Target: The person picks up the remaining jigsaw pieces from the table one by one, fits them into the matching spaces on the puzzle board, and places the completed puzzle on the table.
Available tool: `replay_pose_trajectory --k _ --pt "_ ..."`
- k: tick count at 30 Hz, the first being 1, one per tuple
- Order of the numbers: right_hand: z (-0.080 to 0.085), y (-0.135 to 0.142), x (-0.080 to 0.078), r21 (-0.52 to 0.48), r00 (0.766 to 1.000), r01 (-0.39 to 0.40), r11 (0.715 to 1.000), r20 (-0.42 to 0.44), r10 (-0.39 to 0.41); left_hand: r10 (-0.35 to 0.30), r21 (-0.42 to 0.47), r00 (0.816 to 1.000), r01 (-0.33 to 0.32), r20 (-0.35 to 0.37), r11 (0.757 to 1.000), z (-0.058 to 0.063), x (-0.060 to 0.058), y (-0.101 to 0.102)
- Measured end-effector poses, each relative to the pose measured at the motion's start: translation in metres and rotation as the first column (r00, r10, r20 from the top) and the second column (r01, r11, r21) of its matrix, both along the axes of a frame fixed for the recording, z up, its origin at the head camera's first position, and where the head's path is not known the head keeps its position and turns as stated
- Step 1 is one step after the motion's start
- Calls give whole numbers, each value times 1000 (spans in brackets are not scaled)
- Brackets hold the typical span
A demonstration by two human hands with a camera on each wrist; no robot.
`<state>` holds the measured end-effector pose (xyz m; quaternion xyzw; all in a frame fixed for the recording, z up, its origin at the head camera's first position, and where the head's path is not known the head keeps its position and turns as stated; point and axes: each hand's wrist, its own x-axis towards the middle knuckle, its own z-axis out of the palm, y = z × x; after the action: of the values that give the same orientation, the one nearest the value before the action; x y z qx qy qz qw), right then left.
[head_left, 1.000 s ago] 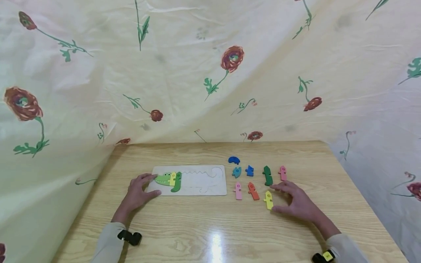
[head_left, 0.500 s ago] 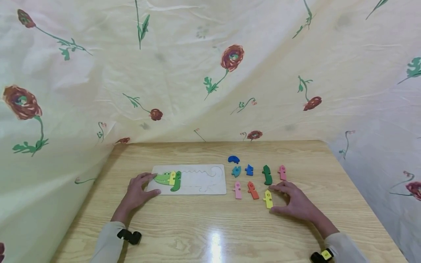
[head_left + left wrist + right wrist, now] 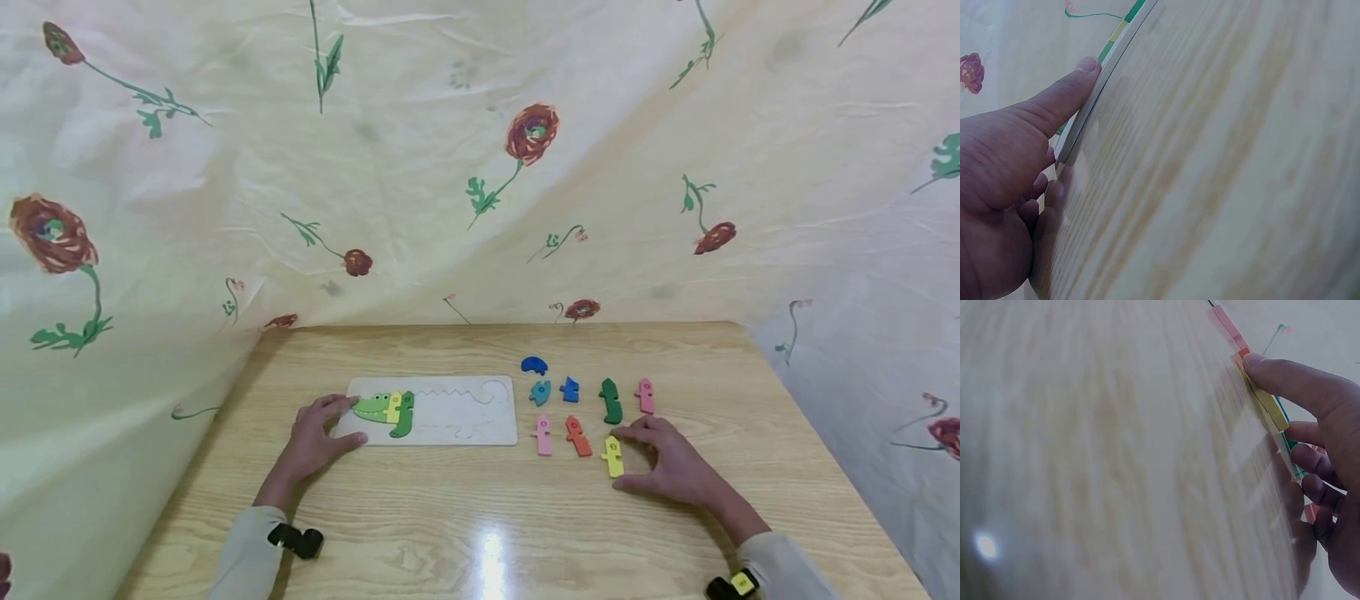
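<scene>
My left hand (image 3: pixel 315 440) holds the left end of a white puzzle board (image 3: pixel 465 410), index finger at the far side and thumb along the near edge. Set in the board are a green crocodile head piece (image 3: pixel 369 409), a yellow piece (image 3: pixel 393 408) and a green leg piece (image 3: pixel 403 417). The left wrist view shows the thumb against the side of the board (image 3: pixel 1079 134). At the right, my right hand (image 3: pixel 671 460) pinches a loose yellow puzzle piece (image 3: pixel 612 457) end to end between thumb and index finger, low at the table. Its other fingers curl behind in the right wrist view.
Between the board and my right hand lie a pink piece (image 3: pixel 543 436), a red piece (image 3: pixel 577 436) and blue pieces, one dark blue (image 3: pixel 534 365). A green piece (image 3: pixel 611 401) and another pink piece (image 3: pixel 645 395) lie beyond the hand. Flowered cloth (image 3: pixel 450 167) hangs behind the table.
My right hand's index finger and thumb have closed in slightly on the ends of the yellow piece, moving a little left. The left hand and the board have stayed put.
</scene>
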<state>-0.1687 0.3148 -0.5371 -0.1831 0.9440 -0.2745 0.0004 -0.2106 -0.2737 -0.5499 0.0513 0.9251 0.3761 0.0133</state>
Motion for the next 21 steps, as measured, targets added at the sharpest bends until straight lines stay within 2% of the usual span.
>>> replay_pose_trajectory --k 11,21 --pt "1 -2 1 8 1000 17 1000 11 -17 5 7 1000 -6 14 1000 0 1 -1" --pt "1 -1 2 16 1000 4 1000 -19 -3 0 1 1000 0 4 1000 1 1 -1"
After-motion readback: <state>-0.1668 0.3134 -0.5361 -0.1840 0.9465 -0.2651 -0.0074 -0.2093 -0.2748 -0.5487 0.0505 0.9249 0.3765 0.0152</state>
